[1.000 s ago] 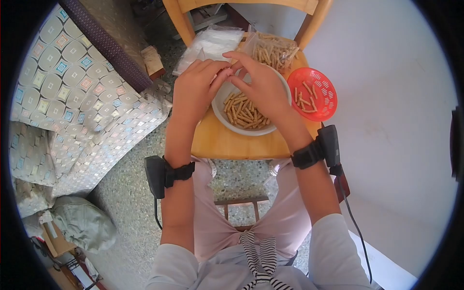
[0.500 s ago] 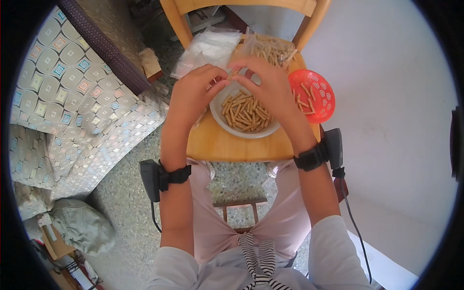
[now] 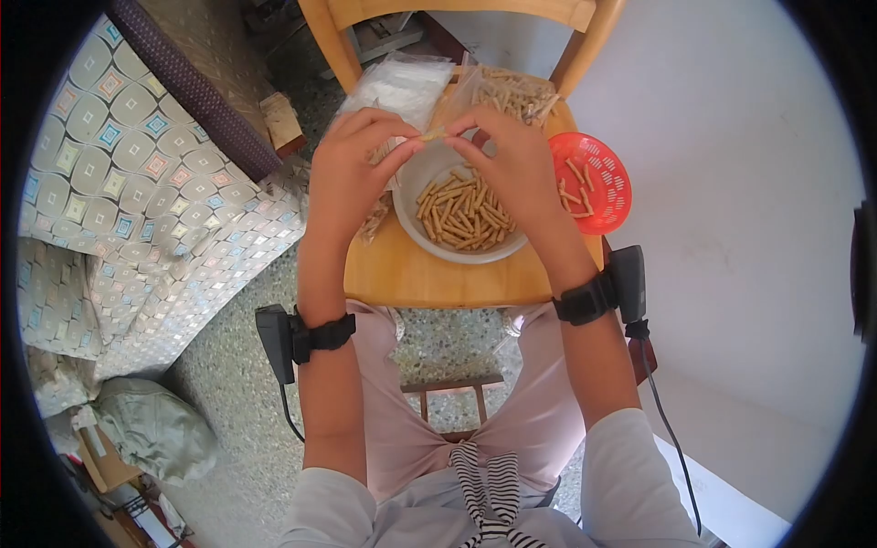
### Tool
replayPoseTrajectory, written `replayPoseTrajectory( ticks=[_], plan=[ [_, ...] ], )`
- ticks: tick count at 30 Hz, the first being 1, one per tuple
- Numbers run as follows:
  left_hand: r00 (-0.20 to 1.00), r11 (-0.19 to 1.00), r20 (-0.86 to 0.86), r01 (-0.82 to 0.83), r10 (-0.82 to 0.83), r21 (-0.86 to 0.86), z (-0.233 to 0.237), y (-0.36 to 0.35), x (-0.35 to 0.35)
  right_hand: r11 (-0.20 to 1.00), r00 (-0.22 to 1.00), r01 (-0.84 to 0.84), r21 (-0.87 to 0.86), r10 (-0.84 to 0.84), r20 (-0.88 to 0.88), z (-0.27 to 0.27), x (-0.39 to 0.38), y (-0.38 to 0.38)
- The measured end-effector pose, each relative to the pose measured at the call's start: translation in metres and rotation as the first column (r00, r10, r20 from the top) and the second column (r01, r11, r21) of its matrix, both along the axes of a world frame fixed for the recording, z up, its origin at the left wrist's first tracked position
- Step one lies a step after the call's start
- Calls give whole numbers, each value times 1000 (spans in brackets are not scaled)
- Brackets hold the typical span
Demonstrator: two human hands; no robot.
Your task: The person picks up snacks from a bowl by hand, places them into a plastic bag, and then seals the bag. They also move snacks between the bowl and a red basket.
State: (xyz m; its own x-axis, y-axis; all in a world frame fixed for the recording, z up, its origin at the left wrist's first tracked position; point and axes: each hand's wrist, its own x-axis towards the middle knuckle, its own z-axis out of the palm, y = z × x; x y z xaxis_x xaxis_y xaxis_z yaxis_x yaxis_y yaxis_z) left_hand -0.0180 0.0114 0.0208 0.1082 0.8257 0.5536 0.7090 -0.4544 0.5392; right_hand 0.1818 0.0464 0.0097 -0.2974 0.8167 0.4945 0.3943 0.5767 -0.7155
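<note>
Between my two hands, above the far rim of a white bowl (image 3: 407, 217), a small yellowish stick (image 3: 432, 135) is stretched out sideways. My left hand (image 3: 361, 155) pinches its left end with thumb and forefinger. At the other end, the fingertips of my right hand (image 3: 507, 155) are closed on it. The bowl holds many short tan sticks (image 3: 464, 215), heaped loosely. Whether the pinched piece has a wrapper is too small to make out.
The bowl stands on a wooden chair seat (image 3: 411, 288). Behind are clear plastic bags (image 3: 402, 87) and a bag of sticks (image 3: 516, 94). A red basket (image 3: 617, 187) with several sticks sits at right. Another bag (image 3: 375, 219) lies partly under my left wrist.
My hands have moved apart, the left one going left and slightly up. The stick between them now shows more of its length.
</note>
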Motion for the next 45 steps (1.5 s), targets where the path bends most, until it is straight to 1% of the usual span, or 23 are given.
replayPoseTrajectory(
  ticks=[2,3,5,6,8,9,11,15,17,21,23,27,29,30,32,33,36,38,39,41,42,44,45],
  plan=[
    [1000,994,-18,-24,26,110,0,1,2,999,994,-5,-46,10,109,0,1,-1],
    [999,994,-18,-24,26,110,0,1,4,999,994,-5,-47,11,109,-4,1,1],
    [999,996,3,34,-35,80,-2,1,9,984,984,-126,-128,141,110,-13,0,4],
    [999,996,3,35,-35,79,-3,1,12,984,984,-126,-129,140,110,-15,-1,5],
    [997,997,-14,71,-70,24,-6,0,17,974,960,-188,-127,210,187,-18,-3,6],
    [997,997,-13,71,-71,23,-7,1,19,974,960,-187,-127,209,187,-18,-3,6],
    [992,990,-72,113,-107,90,-6,2,20,977,957,-183,-108,202,209,-18,-2,5],
    [989,985,-98,123,-112,118,-6,2,20,981,961,-145,-132,171,217,-17,-2,5],
    [987,981,-123,122,-104,149,-5,1,19,982,973,-154,-105,169,156,-20,-1,8],
    [987,988,-118,121,-109,98,-3,-2,19,983,977,-149,-107,163,136,-18,-2,7],
    [986,985,-134,113,-96,129,-5,-1,19,986,980,-140,-93,151,128,-16,-2,6],
    [986,986,-145,104,-85,131,-3,-2,21,990,982,-115,-78,125,141,-12,-2,4],
    [986,987,-162,54,-30,150,-1,-3,21,995,991,-62,-73,71,113,-9,-1,3],
    [986,987,-162,54,-29,149,-2,-3,21,995,991,-63,-73,71,113,-10,0,5],
    [986,966,-163,0,44,258,-3,0,19,978,990,25,208,-54,133,-11,3,10],
    [985,966,-166,-2,46,258,-3,0,18,978,990,23,208,-51,131,-10,5,10],
    [990,974,-110,-60,86,217,-4,1,18,961,986,25,277,-70,151,-4,9,9],
    [990,977,-89,-94,113,193,-5,1,18,924,992,30,380,-74,102,-1,7,6],
    [990,977,-89,-94,113,193,-6,2,18,924,992,30,380,-74,102,1,6,4],
    [989,982,-123,-59,82,182,-7,2,17,922,998,-25,386,3,58,4,2,-2],
    [989,982,-125,-61,84,179,-8,2,16,923,998,-27,384,6,56,3,-1,-4],
    [976,984,-201,-54,89,172,-8,2,14,920,997,-71,386,62,35,1,-7,-7],
    [975,984,-202,-57,91,171,-9,3,11,920,997,-74,385,65,34,0,-8,-8]
  ],
)
